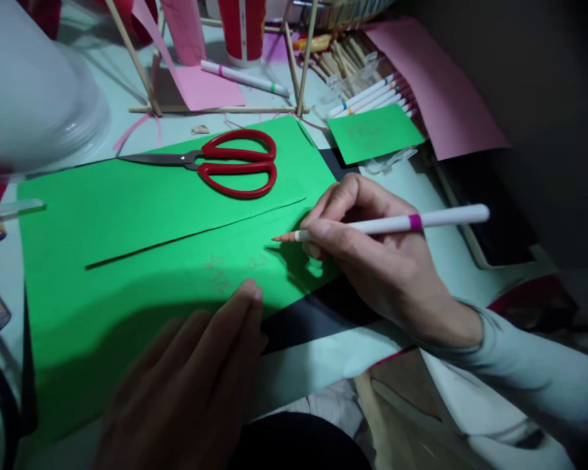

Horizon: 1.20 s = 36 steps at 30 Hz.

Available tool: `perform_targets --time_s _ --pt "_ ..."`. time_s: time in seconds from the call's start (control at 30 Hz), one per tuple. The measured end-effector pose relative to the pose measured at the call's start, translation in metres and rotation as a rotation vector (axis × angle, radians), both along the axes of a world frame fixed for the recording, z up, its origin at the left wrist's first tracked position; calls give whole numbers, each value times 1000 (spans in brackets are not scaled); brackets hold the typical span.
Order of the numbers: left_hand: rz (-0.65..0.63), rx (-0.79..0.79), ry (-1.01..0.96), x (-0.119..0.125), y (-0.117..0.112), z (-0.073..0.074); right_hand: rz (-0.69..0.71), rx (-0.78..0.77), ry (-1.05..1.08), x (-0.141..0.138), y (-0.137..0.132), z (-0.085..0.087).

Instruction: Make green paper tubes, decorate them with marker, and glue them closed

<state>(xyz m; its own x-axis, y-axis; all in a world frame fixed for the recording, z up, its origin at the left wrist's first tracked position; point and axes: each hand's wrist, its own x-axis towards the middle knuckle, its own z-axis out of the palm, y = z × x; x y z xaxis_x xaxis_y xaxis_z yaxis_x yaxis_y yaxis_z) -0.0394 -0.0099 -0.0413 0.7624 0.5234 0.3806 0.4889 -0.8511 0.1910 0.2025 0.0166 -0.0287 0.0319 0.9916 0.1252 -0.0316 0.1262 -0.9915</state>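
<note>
My right hand [372, 254] grips a white marker [396, 224] with an orange tip and a pink band. The tip hovers just over a large green paper sheet [127, 215] with a long cut line running across it. Faint orange marks sit on the paper close to the tip. My left hand [196, 385] lies flat on the near edge of the green sheet, fingers stretched out and together. Red-handled scissors [225, 162] rest shut on the far part of the sheet.
A small green card [372, 132] lies beside a clear case of markers [372, 98]. Pink paper [436, 85] is at the far right. A wooden stick frame [215, 109], a red cup [242, 29], a loose marker [245, 78] and a white dome-shaped object [29, 91] stand behind.
</note>
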Motion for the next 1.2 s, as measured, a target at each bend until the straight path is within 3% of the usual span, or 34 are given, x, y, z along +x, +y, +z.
perform_targets --time_s 0.13,0.3,0.57,0.7,0.87,1.0,1.2 --pt "28 28 70 2 0 0 85 -66 66 18 1 0" --pt "87 14 34 12 -5 -4 49 -88 -8 28 -6 2" --pt "161 47 -13 18 -7 0 -54 -27 -58 13 -4 7" --pt "167 23 -12 29 -10 -2 -1 -44 -190 6 -3 6" --pt "175 60 -34 52 -14 0 11 61 -291 4 -5 6" --pt "198 73 -16 50 -19 -1 91 146 -330 0 -8 9" --pt "241 25 -30 45 -25 -4 170 83 -334 -2 -8 6"
